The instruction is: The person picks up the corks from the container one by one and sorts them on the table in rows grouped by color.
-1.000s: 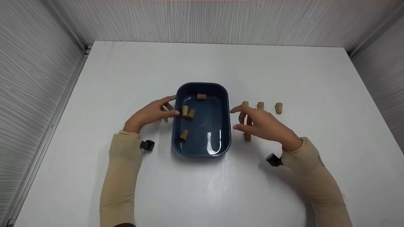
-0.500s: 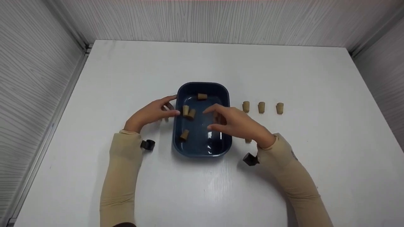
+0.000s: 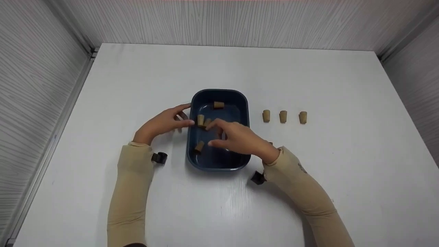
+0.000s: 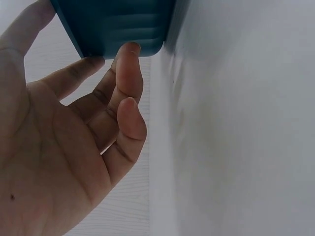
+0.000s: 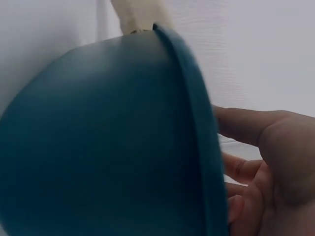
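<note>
A dark blue tray stands mid-table with several cork stoppers in it. One cork lies at the far end, a pair leans together by the left wall, another cork lies nearer me. My left hand touches the tray's left side with thumb and forefinger tips; its other fingers bend loosely in the left wrist view. Over the tray, my right hand reaches toward the corks, thumb and forefinger apart, nothing seen between them. In the right wrist view the tray wall hides its fingertips.
Right of the tray, three corks stand in a row: a near one, a middle one and a far one. Something small shows at the edge of my right wrist, mostly hidden. Grey wood-grain panels bound the white table.
My right hand has moved left from beside the tray to over its inside, baring the row of corks on the right. The left hand and the tray keep their places.
</note>
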`<state>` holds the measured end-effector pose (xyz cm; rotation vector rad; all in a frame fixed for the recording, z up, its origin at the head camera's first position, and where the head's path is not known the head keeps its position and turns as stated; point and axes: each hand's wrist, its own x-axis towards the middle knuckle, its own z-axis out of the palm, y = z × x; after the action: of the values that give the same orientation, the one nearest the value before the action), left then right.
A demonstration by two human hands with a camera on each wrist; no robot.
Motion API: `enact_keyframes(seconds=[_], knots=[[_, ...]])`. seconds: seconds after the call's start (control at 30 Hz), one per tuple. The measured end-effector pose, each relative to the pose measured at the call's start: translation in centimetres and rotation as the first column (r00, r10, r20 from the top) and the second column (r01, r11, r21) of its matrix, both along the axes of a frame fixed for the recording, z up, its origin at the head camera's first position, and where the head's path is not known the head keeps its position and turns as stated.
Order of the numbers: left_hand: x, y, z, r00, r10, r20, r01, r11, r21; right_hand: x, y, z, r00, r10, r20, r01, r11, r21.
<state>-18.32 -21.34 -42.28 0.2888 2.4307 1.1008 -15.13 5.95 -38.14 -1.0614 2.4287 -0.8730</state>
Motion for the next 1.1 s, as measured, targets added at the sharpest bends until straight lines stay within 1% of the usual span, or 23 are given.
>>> enact_keyframes(seconds=[0.07,0.13,0.3,0.43,0.67,0.83,1.1], knots=[[0.1,0.0,0.0,1.0,0.001,0.003,-0.001,1.0,0.0,0.1,-0.3,-0.2,1.0,-0.015,0.025,0.015,1.0,-0.006],[0.1,0.0,0.0,1.0,0.004,0.001,-0.004,1.0,-0.005,0.2,-0.7,-0.3,0.999,-0.018,0.03,0.018,1.0,0.005],[0.2,-0.1,0.1,1.0,0.007,-0.004,-0.007,1.0,-0.005,0.2,-1.7,-0.9,1.0,-0.002,0.016,0.001,0.997,0.075],[0.2,0.0,-0.1,1.0,0.003,-0.002,-0.003,1.0,0.004,0.2,-2.3,-1.5,1.0,0.011,0.019,-0.013,0.99,0.139],[0.2,-0.1,0.1,1.0,0.002,-0.01,-0.002,1.0,0.014,0.0,-2.9,-2.0,0.999,-0.008,0.034,0.001,0.978,0.207],[0.3,-0.1,0.1,1.0,-0.004,0.002,0.004,1.0,0.014,-0.2,-3.3,-2.6,0.999,-0.002,0.046,-0.01,0.964,0.265],[0.1,-0.1,-0.1,1.0,0.001,0.004,-0.001,1.0,0.025,-0.4,-3.5,-3.5,0.999,0.02,0.034,-0.029,0.96,0.28]])
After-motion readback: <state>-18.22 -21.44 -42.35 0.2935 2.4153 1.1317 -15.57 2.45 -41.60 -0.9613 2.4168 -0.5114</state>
